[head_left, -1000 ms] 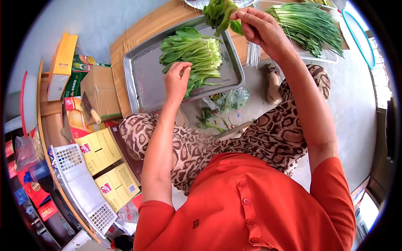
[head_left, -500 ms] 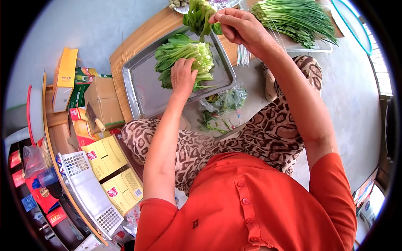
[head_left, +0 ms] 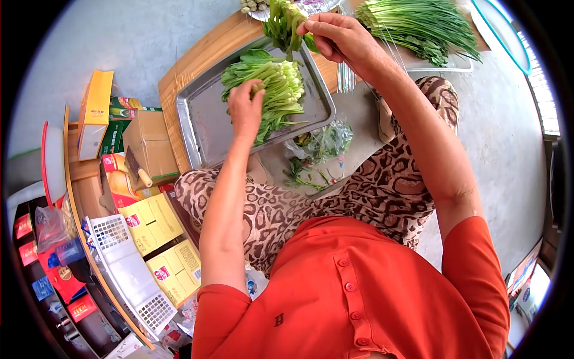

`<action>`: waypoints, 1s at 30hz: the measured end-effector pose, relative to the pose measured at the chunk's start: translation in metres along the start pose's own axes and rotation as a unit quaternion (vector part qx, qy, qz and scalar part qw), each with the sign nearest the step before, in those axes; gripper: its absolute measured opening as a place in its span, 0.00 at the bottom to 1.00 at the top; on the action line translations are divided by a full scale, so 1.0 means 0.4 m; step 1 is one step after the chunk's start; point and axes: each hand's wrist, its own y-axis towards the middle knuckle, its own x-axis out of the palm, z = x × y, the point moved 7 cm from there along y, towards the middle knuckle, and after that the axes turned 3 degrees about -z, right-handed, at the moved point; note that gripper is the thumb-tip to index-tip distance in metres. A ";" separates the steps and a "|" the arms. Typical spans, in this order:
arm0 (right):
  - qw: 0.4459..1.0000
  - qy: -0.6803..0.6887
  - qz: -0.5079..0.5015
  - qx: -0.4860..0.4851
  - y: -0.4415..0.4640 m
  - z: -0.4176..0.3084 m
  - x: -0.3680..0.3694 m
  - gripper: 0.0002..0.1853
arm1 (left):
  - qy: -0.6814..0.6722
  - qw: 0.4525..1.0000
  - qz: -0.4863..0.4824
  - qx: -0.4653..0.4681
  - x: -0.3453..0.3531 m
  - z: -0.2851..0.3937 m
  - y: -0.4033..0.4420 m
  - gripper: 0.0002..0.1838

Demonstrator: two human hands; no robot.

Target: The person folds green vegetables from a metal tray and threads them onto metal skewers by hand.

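Observation:
My left hand [head_left: 244, 110] is over a pile of leafy greens [head_left: 278, 90], fingers curled around some of the leaves at the pile's left side. The pale cut stems point right. The greens lie in a grey metal tray [head_left: 206, 140]. At the tray's far edge, my right hand [head_left: 341, 39] pinches a raised bunch of leafy greens [head_left: 284, 29] between thumb and fingers. Whether a skewer runs through that bunch is hard to see. Just below my right hand lies a bundle of thin skewers [head_left: 346, 79].
Long green chives [head_left: 418, 27] lie at the far right, near a blue-rimmed hoop [head_left: 508, 36]. A plastic bag with greens [head_left: 326, 143] sits on the floor between my legs. To the left are yellow cartons [head_left: 152, 221], a cardboard box [head_left: 149, 140] and a knife [head_left: 140, 170].
My left hand has moved left and a little toward me across the greens, its fingers more curled. My right hand and its bunch have hardly moved.

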 end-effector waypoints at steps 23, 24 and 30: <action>0.980 -0.076 -0.092 0.160 -0.035 0.121 0.142 0.12 | -0.647 0.719 0.031 -0.251 -0.133 -0.225 -0.060 0.11; 0.977 -0.068 -0.113 0.168 -0.040 0.140 0.161 0.12 | -0.661 0.704 0.018 -0.257 -0.122 -0.223 -0.059 0.10; 0.959 -0.072 -0.157 0.226 -0.055 0.202 0.216 0.12 | -0.683 0.689 -0.003 -0.242 -0.089 -0.196 -0.049 0.07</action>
